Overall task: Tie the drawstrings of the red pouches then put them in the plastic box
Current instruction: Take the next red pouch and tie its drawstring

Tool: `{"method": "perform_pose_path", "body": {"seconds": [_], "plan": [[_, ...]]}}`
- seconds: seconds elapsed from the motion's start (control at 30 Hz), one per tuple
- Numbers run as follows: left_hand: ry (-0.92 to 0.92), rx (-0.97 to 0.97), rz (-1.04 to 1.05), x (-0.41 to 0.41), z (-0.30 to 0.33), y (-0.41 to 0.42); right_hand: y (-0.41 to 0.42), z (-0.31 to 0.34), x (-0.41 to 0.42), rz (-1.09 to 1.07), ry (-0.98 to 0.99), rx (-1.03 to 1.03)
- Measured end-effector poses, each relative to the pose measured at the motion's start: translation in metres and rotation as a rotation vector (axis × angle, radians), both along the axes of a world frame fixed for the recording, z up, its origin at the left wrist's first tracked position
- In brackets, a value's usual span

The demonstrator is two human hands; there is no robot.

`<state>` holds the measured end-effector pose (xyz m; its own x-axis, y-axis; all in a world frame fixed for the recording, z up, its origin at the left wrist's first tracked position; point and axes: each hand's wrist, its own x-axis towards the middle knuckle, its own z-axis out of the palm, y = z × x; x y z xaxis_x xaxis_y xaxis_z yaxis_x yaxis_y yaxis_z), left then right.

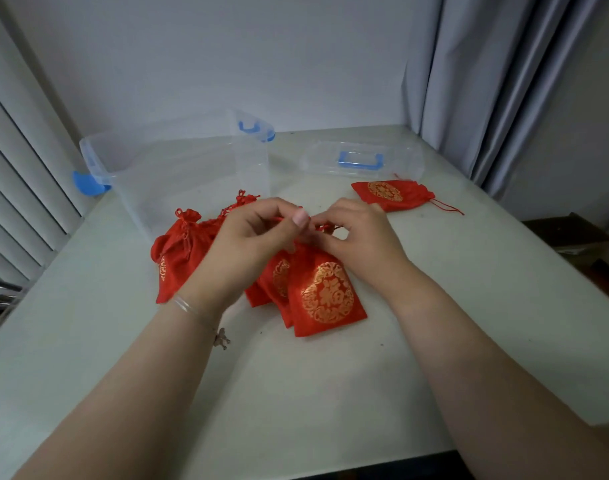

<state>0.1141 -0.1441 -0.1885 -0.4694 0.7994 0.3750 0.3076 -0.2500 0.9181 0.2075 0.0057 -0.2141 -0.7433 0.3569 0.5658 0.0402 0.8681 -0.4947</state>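
Both forearms are bare from the bottom edge of the frame to the wrists; no sleeve is visible on either arm. The left hand (253, 233) carries no ring that can be made out. Its thumbnail (300, 216), at about 2 o'clock from the middle of that hand, looks pale pink, short and rounded. A thin clear bangle (189, 306) circles the left wrist, at about 7 o'clock from the hand. With it runs a fine chain bearing a small metallic charm (222, 338), which hangs below the wrist toward 6 o'clock; its shape is too small to identify. The right hand (360, 233) and right wrist show no jewellery. The right fingers (334, 230) show no nails from this angle.
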Motion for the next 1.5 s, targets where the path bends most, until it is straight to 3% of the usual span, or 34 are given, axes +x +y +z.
{"method": "perform_pose_path", "body": {"seconds": [0.1,0.23,0.5,0.77,0.83,1.03,1.17,1.37,1.5], "plan": [[0.168,0.028,0.057,0.008,-0.008,0.008,-0.010,-0.005,-0.007,0.040,0.043,0.060],[0.288,0.051,0.184,0.005,-0.017,0.013,-0.017,-0.010,-0.010,0.204,0.115,-0.367],[0.310,0.015,0.243,-0.001,-0.010,0.008,-0.019,-0.004,-0.001,0.321,0.102,-0.493],[0.905,0.040,0.264,-0.010,-0.021,0.013,-0.024,0.006,0.003,0.290,-0.064,-0.707],[0.851,0.052,0.290,-0.009,-0.025,0.015,-0.024,0.005,0.003,0.309,-0.087,-0.719],[0.444,0.020,0.223,-0.008,-0.027,0.016,-0.026,0.005,0.006,0.364,-0.136,-0.704],[0.441,-0.036,0.211,-0.009,-0.025,0.015,-0.029,0.007,0.006,0.420,-0.103,-0.668],[0.417,-0.065,0.081,-0.009,-0.026,0.016,-0.025,0.005,0.005,0.251,-0.030,-0.697],[0.243,-0.050,-0.030,-0.010,-0.021,0.014,-0.026,0.009,0.006,0.273,-0.013,-0.793]]}}
